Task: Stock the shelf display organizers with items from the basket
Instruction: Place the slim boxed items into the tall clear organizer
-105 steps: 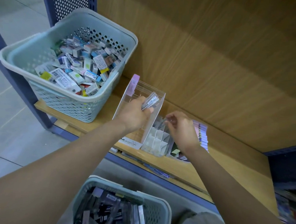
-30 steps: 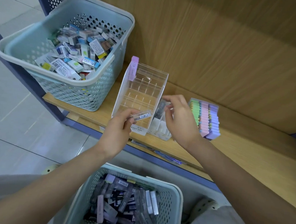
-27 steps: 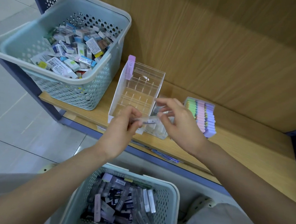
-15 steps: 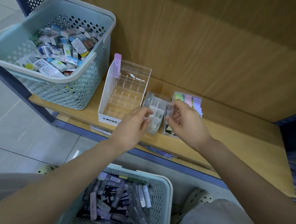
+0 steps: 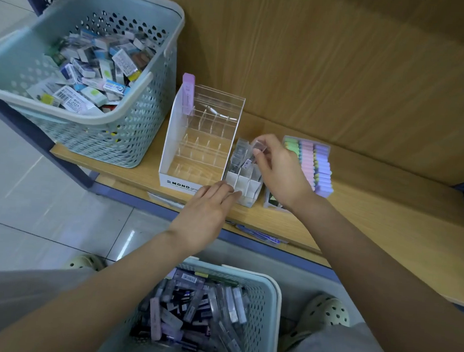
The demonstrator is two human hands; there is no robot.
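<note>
A small white divided organizer [image 5: 242,186] sits on the wooden shelf [image 5: 387,214], right of a taller clear MONO organizer [image 5: 200,140]. My right hand [image 5: 280,171] pinches a clear lead case [image 5: 256,150] over the small organizer's back slots, where other clear cases stand. My left hand [image 5: 209,210] rests at the small organizer's front edge, fingers apart, holding nothing. Below me, a pale green basket [image 5: 268,302] holds several dark and clear lead cases.
A second pale green basket [image 5: 136,108] full of boxed erasers stands at the shelf's left end. A tray of pastel erasers [image 5: 312,165] lies right of my right hand. A purple case [image 5: 187,94] stands in the MONO organizer's back left corner. Tiled floor lies at left.
My left hand passed a clear case to my right hand and dropped to the small organizer's front edge. My right hand carried the case over the back slots.
</note>
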